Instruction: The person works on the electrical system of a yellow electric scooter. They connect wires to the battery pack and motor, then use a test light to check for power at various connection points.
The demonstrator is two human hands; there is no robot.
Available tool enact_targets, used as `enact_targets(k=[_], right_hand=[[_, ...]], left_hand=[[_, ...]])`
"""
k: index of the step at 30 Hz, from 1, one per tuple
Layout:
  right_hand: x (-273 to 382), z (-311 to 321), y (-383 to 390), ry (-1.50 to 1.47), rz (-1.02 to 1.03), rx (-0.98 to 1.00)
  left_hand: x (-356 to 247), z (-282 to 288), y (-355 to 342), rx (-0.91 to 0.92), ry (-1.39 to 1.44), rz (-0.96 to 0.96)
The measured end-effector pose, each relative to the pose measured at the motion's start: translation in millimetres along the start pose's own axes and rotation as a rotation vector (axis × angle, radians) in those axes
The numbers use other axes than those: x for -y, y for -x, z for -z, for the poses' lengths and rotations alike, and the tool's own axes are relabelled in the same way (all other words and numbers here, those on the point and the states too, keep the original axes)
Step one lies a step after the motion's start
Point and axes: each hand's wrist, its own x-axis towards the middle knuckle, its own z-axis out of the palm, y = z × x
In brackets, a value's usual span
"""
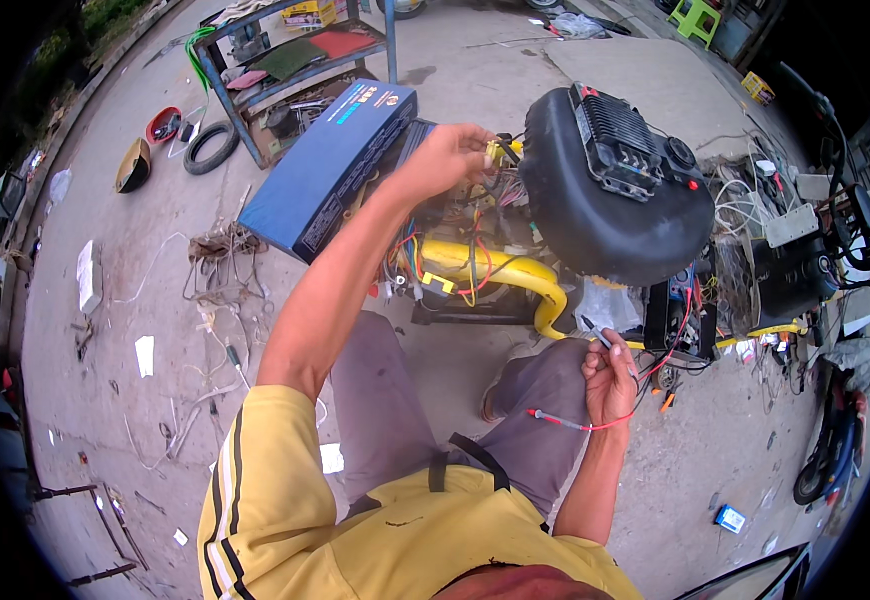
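In the head view, pinches a yellow connector [500,150] in the narrow grip of the left hand [455,158], near loose wires [507,191] and just left of a rounded black shell [595,235]. Holds a slim dark test probe [595,331] in the narrow grip of the right hand [610,382], aimed up and left, below the shell. Shows a red probe [553,417] on a red lead [607,425], over the purplish trouser leg [545,378].

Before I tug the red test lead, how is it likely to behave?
The red test lead probably flexes easily, as it curves loosely. Its slim probe looks stiff, being straight, and could swing, since the right hand isn't gripping it.
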Motion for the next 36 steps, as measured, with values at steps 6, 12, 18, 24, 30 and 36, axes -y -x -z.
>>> enact_targets(k=[6, 12, 18, 24, 30, 36], right_hand=[[-0.9, -1.2, 0.1, 0.019, -0.001, -0.011], [1.1, -3.0, 1.5, 0.03, 0.001, -0.009], [1.6, -4.4, 2.5, 0.028, 0.001, -0.013], [2.0, -3.9, 2.8, 0.028, 0.004, -0.013], [3.7, -2.4, 2.2, 0.022, 0.005, -0.001], [4.7, -2.4, 1.6, 0.014, -0.001, -0.011]], left_hand=[[-2.4, 2.8, -14.0, -0.076, 0.045, 0.156], [-0.8, 2.6, -22.6, -0.127, 0.042, 0.226], [1.9, 3.0, -24.5, -0.148, 0.054, 0.242], [-0.4, 1.6, -24.4, -0.15, 0.039, 0.237], [-3.3, 0.3, -24.7, -0.143, 0.016, 0.25], [-5.2, -2.7, -24.9, -0.17, 0.032, 0.246]])
